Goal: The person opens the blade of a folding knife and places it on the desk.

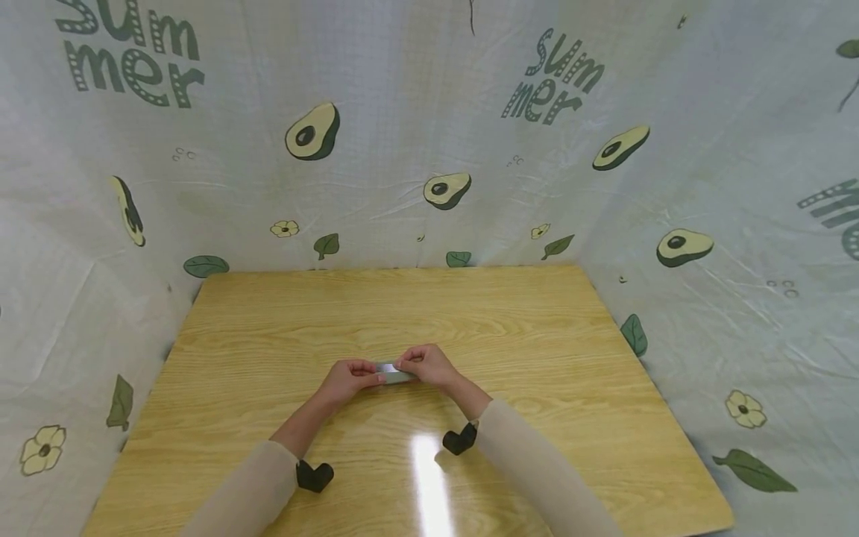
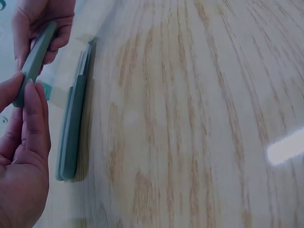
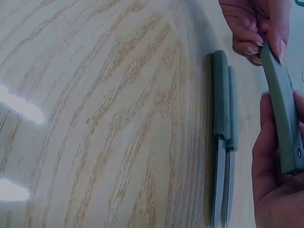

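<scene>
A slim green case point(image 1: 398, 377) spans the gap between both hands, over the middle of the table. My left hand point(image 1: 347, 380) pinches one end between thumb and fingers. At the other end my right hand point(image 1: 431, 365) grips it with thumb and bent fingers. In the right wrist view the case point(image 3: 279, 104) shows a small dark ring mark near its lower end. Two utensils with green handles point(image 2: 72, 130) and narrow metal parts lie side by side, close to the hands. Their metal ends run out of the right wrist view, hiding their kind.
The wooden table point(image 1: 282, 313) carries a bright glare streak at its front. A curtain point(image 1: 389, 74) printed with avocados and leaves hangs behind and along both sides. Each wrist wears a dark camera mount point(image 1: 314, 476).
</scene>
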Demonstrator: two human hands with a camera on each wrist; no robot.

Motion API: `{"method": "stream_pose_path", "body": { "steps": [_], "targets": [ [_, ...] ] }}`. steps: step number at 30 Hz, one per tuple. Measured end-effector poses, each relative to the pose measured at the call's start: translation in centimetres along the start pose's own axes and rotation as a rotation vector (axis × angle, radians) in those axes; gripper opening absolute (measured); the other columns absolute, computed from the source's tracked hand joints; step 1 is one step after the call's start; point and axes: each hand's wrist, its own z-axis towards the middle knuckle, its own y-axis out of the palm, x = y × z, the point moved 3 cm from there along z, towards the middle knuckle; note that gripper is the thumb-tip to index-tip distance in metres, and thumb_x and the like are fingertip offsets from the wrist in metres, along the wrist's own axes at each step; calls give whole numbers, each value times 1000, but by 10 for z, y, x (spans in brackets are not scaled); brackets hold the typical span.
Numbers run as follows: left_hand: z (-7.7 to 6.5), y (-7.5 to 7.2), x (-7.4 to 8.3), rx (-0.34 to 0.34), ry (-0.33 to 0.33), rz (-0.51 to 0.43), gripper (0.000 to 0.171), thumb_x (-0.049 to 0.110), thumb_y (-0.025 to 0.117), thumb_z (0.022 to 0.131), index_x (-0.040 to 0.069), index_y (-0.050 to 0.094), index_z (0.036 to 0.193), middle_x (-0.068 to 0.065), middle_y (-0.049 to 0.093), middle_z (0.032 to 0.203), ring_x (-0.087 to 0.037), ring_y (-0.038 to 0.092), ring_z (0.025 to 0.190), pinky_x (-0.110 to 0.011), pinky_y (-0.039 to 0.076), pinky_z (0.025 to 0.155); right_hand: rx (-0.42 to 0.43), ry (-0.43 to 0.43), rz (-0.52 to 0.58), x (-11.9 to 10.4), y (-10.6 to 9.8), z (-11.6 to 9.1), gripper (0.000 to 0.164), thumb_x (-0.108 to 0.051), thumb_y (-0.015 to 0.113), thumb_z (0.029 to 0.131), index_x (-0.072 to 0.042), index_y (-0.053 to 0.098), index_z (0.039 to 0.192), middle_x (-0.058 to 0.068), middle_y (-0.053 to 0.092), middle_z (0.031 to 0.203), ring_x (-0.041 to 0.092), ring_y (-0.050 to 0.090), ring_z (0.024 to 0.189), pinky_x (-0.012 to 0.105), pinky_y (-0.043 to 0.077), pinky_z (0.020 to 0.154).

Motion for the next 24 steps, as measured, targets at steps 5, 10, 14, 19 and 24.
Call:
{"method": "stream_pose_path", "body": {
  "steps": [5, 10, 14, 19, 24],
  "targets": [
    [0, -1, -2, -33, 6, -70, 24, 12, 75, 84, -5, 66, 98, 1, 70, 80, -15, 71, 80, -30, 60, 78, 74, -33, 7, 1, 1, -1, 21, -17, 68, 91, 5, 71, 91, 13, 75, 94, 3, 62, 75, 17, 48, 67],
    [0, -2, -4, -57, 18, -95, 24, 11, 75, 84, -6, 66, 99, 2, 71, 77, -15, 72, 79, -28, 60, 76, 186, -30, 62, 2, -1, -1, 20, -15, 67, 91, 5, 71, 91, 12, 74, 99, 4, 62, 84, 18, 49, 75],
    [-2, -3, -4, -72, 32, -66, 25, 10, 74, 85, -8, 66, 99, 3, 71, 76, -10, 70, 76, -26, 59, 74, 168, 15, 78, 6, -4, 1, 23, -22, 68, 91, 1, 73, 93, 9, 74, 103, 7, 61, 88, 20, 48, 77],
    [-5, -3, -1, -91, 40, -26, 26, 11, 73, 86, -9, 65, 100, 3, 71, 77, -8, 69, 74, -26, 59, 74, 53, 39, 6, 4, -7, 3, 33, -39, 68, 89, -9, 75, 101, 2, 74, 102, 10, 62, 87, 23, 49, 74],
    [-6, 1, 1, -138, 46, -5, 27, 13, 73, 87, -8, 65, 102, 2, 71, 79, -12, 70, 79, -33, 60, 78, -68, -18, -27, -6, -6, 6, 39, -41, 66, 91, -6, 74, 105, 3, 76, 93, 11, 67, 87, 26, 53, 80]
  ]
}}
